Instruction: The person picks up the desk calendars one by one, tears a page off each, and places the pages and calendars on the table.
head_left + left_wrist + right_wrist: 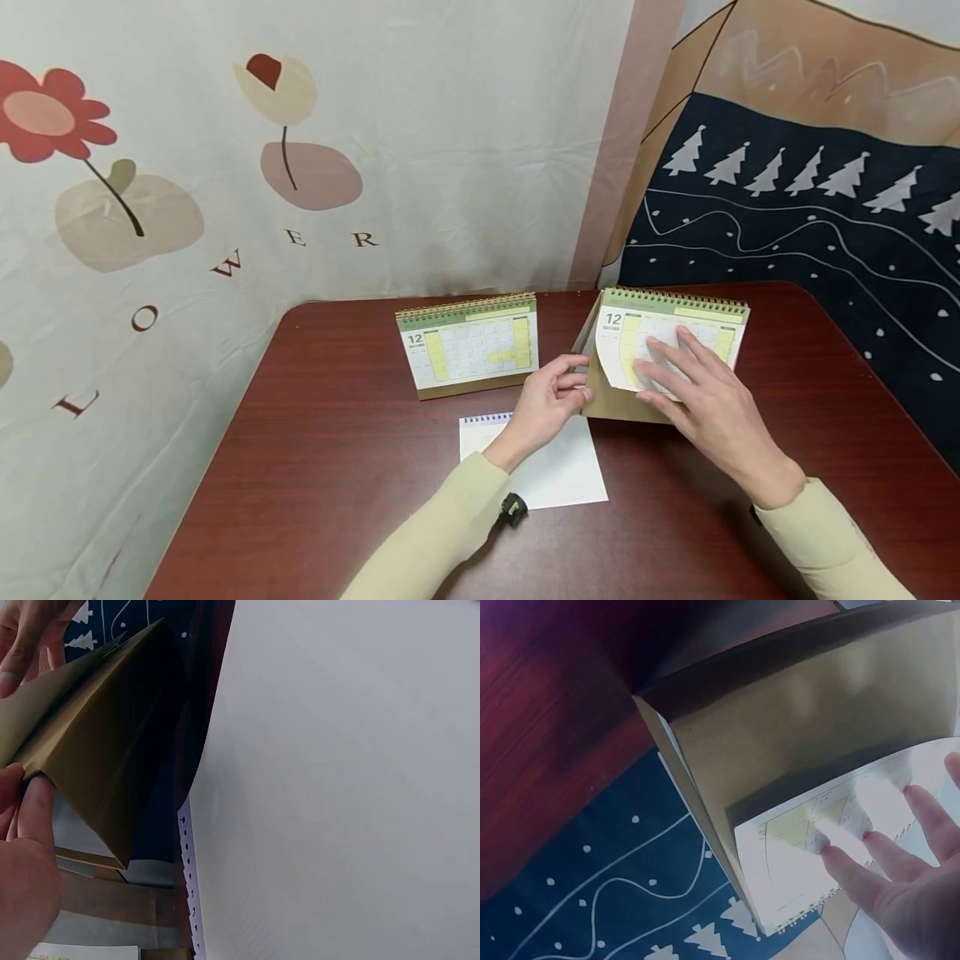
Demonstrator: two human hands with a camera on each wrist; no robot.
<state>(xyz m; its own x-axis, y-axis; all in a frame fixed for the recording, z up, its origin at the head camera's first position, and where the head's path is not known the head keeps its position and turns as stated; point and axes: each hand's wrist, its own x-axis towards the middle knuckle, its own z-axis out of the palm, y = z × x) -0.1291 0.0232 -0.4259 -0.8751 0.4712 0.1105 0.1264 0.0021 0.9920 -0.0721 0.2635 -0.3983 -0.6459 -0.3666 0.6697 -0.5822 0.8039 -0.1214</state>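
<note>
A desk calendar [637,402] with a green header, spiral top and brown card stand stands at the right of the table. Its page, marked 12, curls away from the stand at the lower left. My left hand [550,402] grips the stand's left edge; in the left wrist view its fingertips [39,796] pinch the brown card. Spread fairly straight, the fingers of my right hand [712,408] lie on the page. The right wrist view shows these fingertips [840,859] on the white page [787,866], with the bare brown card [817,697] beside it.
A matching calendar [480,346] stands to the left, also showing 12. A white spiral-topped pad [558,467] lies flat on the reddish-brown table [337,467], partly under my left forearm. Printed cloth [465,150] hangs behind the table, with a dark tree-patterned cloth [787,217] at right.
</note>
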